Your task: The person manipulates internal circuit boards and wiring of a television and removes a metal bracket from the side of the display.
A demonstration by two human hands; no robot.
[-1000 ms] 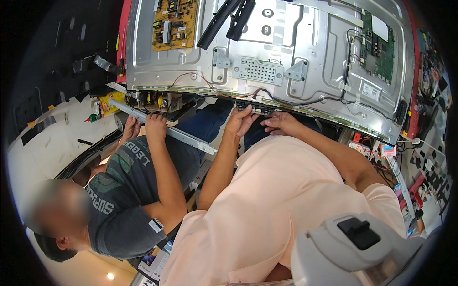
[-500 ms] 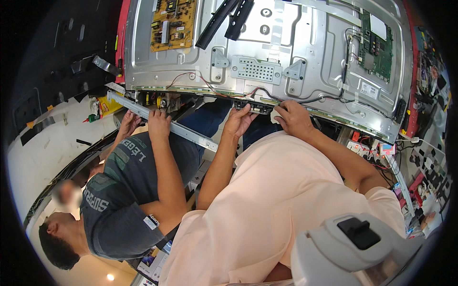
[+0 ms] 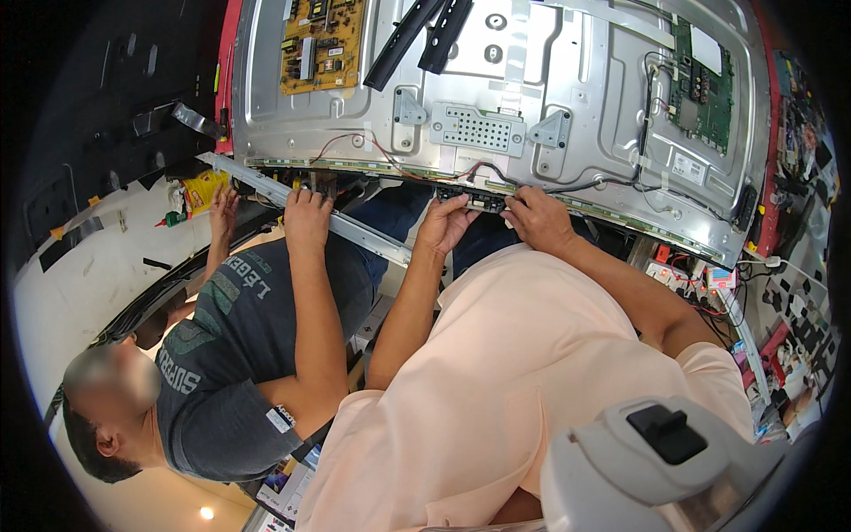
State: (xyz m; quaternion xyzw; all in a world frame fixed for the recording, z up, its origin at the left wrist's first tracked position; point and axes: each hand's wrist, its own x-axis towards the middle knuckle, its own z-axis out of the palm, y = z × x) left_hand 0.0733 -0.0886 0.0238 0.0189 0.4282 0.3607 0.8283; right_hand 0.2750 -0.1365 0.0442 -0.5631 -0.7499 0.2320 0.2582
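The silver metal back of an opened flat-screen TV (image 3: 372,133) lies in front of me. At its near edge is a small black electronic module (image 3: 483,203), with red and black wires (image 3: 479,166) running close to it over the edge. My left hand (image 3: 446,226) pinches the module's left end, the thumb on top. The fingertips of my right hand (image 3: 539,220) are closed at its right end. What lies under my fingers is hidden.
On the panel sit a tan circuit board (image 3: 319,66), a green circuit board (image 3: 700,97) and two black brackets (image 3: 445,35). To my left, a co-worker in a dark shirt (image 3: 239,355) holds a long metal strip (image 3: 341,226). Cables and small parts crowd the right side.
My right hand has shifted slightly left onto the module's end; my left hand stays put. The co-worker's head has turned, their far hand has left the strip, and the strip has shifted slightly.
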